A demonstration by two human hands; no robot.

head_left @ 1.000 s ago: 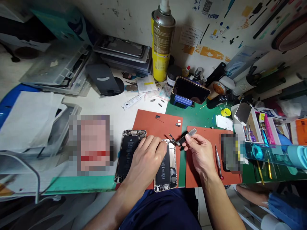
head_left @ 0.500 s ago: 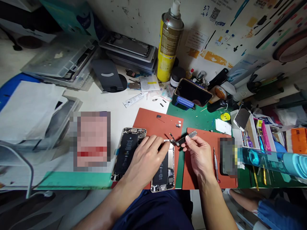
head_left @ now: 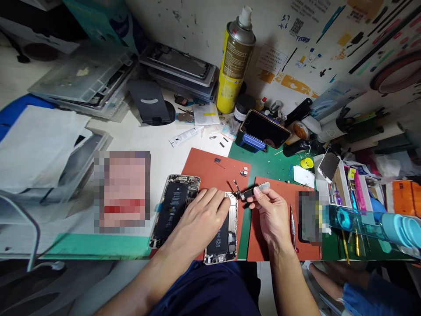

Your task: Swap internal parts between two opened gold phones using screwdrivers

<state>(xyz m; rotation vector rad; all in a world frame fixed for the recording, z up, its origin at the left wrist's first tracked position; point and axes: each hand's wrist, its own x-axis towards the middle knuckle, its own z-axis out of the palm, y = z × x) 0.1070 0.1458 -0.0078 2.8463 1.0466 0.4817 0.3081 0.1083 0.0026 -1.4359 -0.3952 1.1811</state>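
My right hand [head_left: 269,208] pinches a phone logic board [head_left: 250,193], long and dark with a silvery end. A thin flex cable [head_left: 235,185] sticks up at the board's left end. My left hand [head_left: 205,215] lies across an opened phone [head_left: 223,239] with a black battery, its fingers curled down near the phone's top edge. Its fingertips are hidden, so what they grip cannot be made out. Left of it lies a second opened phone [head_left: 174,202], also with a black battery, partly covered by my left forearm.
A screwdriver [head_left: 293,228] lies on the right red mat [head_left: 259,237]. Small parts rest on the left red mat [head_left: 200,162]. Behind stand a phone on a blue stand [head_left: 251,141] and a yellow spray can [head_left: 232,74]. A blue bottle [head_left: 371,221] lies at right, near a tool tray [head_left: 340,188].
The view has shifted slightly. My left fingertips have drawn back a little from the logic board's left end. My right hand keeps its hold on the board.
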